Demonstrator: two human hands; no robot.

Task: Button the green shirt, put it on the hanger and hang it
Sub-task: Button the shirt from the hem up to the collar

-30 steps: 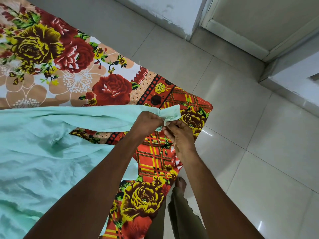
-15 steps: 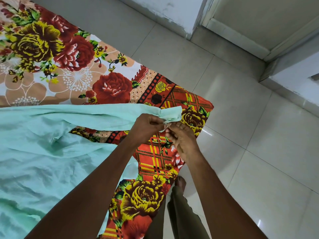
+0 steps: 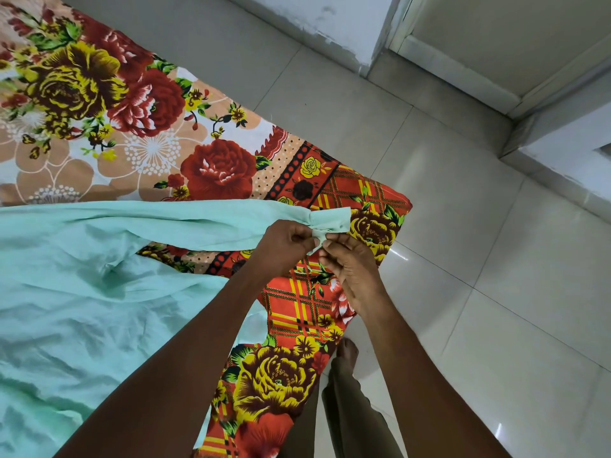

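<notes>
Pale glossy floor tiles (image 3: 463,226) fill the right side of the head view; a bed under a red-and-yellow flowered bedsheet (image 3: 139,127) fills the left. Green shirt (image 3: 66,309) lies spread and wrinkled on the sheet, one sleeve (image 3: 185,223) stretched toward the bed corner. Left hand (image 3: 284,246) and right hand (image 3: 353,269) both pinch the sleeve cuff (image 3: 330,221), fingertips nearly touching. Button not discernible. Bare foot (image 3: 347,350) on the tiles beside the bed.
</notes>
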